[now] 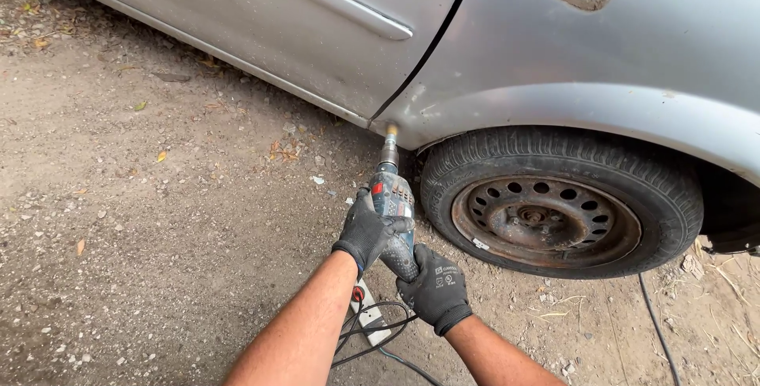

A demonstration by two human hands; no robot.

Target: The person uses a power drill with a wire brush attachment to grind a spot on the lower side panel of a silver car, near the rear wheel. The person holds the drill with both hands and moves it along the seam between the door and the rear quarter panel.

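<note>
With both gloved hands, left (366, 231) and right (435, 289), clamped on the power drill (393, 204), its bit could skid across the car's sill (380, 113) if pressure wavers.

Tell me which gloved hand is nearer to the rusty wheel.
Right. The right hand grips the drill by its handle just below the tyre's lower left edge; the left hand clasps the drill body farther left of the rusty wheel.

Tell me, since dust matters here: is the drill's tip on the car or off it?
On: the drill tip meets the car sill's lower edge.
</note>
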